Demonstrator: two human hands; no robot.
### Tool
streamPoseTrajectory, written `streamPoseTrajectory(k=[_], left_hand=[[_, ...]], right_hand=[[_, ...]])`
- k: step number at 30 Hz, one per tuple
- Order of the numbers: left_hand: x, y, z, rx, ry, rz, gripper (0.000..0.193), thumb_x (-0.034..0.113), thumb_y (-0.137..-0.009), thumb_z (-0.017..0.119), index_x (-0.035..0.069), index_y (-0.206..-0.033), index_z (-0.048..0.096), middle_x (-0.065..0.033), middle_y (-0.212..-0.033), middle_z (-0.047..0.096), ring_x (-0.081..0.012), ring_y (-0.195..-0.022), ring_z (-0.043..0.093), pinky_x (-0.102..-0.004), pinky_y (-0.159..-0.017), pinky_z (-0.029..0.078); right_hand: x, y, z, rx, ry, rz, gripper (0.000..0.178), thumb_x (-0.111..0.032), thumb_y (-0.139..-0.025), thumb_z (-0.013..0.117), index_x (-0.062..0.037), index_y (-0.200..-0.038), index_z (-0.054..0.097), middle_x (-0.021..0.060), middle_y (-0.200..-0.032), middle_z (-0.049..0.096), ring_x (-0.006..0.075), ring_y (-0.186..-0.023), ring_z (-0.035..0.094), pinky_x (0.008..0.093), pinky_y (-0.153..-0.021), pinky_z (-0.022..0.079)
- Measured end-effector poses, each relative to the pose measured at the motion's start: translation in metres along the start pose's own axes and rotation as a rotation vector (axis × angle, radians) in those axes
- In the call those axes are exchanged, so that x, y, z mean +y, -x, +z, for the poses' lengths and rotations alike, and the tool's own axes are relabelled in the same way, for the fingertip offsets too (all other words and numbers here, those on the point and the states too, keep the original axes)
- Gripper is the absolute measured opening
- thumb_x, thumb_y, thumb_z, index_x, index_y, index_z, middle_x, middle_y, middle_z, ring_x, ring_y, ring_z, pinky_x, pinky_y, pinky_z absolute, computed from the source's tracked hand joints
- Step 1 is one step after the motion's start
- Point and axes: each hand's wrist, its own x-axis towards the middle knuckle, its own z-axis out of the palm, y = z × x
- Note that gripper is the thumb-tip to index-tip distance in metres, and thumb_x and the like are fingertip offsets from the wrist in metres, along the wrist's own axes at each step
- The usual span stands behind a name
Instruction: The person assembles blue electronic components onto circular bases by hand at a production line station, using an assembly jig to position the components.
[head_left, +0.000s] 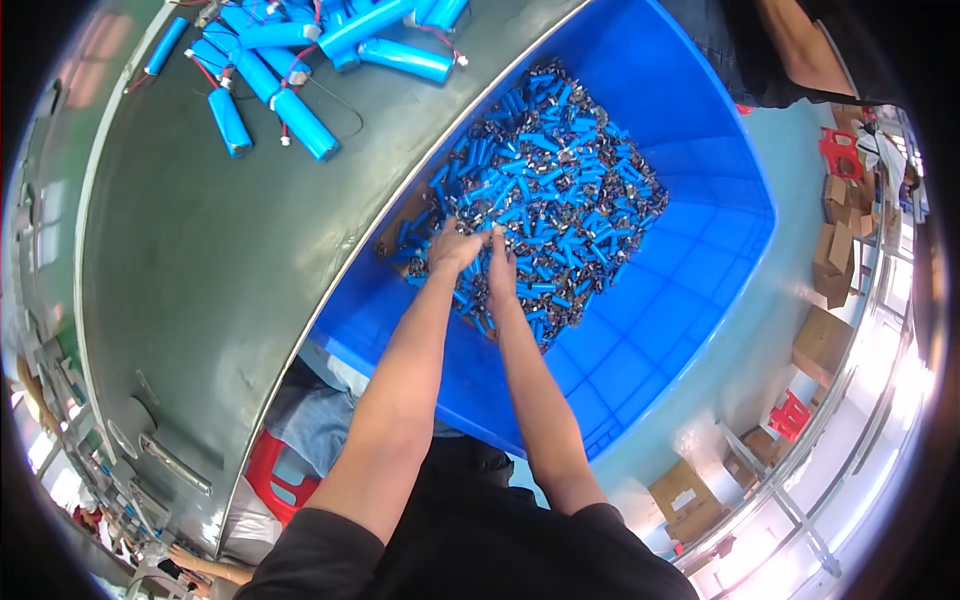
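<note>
Inside bin [690, 260] — blue cylinders [550, 205] beneath left grip [456, 250], right grip [501, 272].

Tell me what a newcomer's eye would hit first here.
Probably the big blue bin at centre right, with its dense heap of small blue and dark pieces. Next, the person's left grip and right grip, close together at the heap's lower left. Then the wired blue cylinders on the grey-green table, upper left.
</note>
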Motion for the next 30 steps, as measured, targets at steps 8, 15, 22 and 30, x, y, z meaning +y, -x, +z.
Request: streamPoseTrajectory(k=[8,15,22,30], left_hand=[[0.0,0.002,-0.004,-0.08,0.001,0.043,0.099,0.057,-0.071,0.073,0.006,-0.148,0.037,-0.0183,-0.149,0.043,-0.031,-0.138,0.041,-0.0394,-0.114,0.033],[0.018,0.018,0.005,-0.092,-0.006,0.039,0.093,0.056,-0.07,0.073,0.014,-0.146,0.04,-0.0197,-0.148,0.044,-0.0374,-0.135,0.043,-0.0491,-0.111,0.036],[0.06,0.121,0.003,0.103,-0.037,0.296,0.085,0.053,-0.077,0.065,0.0,-0.141,0.045,-0.027,-0.137,0.052,-0.0445,-0.128,0.047,-0.0478,-0.109,0.036],[0.09,0.217,-0.005,0.304,0.215,0.669,0.077,0.052,-0.078,0.067,-0.005,-0.127,0.052,-0.029,-0.12,0.06,-0.0467,-0.115,0.052,-0.0506,-0.101,0.039]], right_hand=[[-0.003,0.003,-0.009,-0.149,-0.134,0.214,0.094,-0.068,-0.083,0.056,0.0011,-0.144,0.038,0.0181,-0.141,0.046,0.0311,-0.129,0.047,0.0444,-0.103,0.041],[0.016,-0.012,0.006,-0.196,-0.506,0.041,0.079,-0.069,-0.084,0.049,-0.0123,-0.138,0.044,0.0121,-0.131,0.054,0.0307,-0.116,0.055,0.0482,-0.095,0.047],[-0.026,0.04,-0.035,-0.41,-0.674,-0.08,0.061,-0.065,-0.094,0.037,-0.0111,-0.116,0.056,0.0075,-0.113,0.062,0.0237,-0.102,0.06,0.0391,-0.088,0.051],[-0.106,0.133,-0.078,-0.367,-0.609,-0.348,0.048,-0.06,-0.098,0.038,-0.0175,-0.114,0.054,0.0029,-0.107,0.061,0.0185,-0.099,0.06,0.0359,-0.083,0.05]])
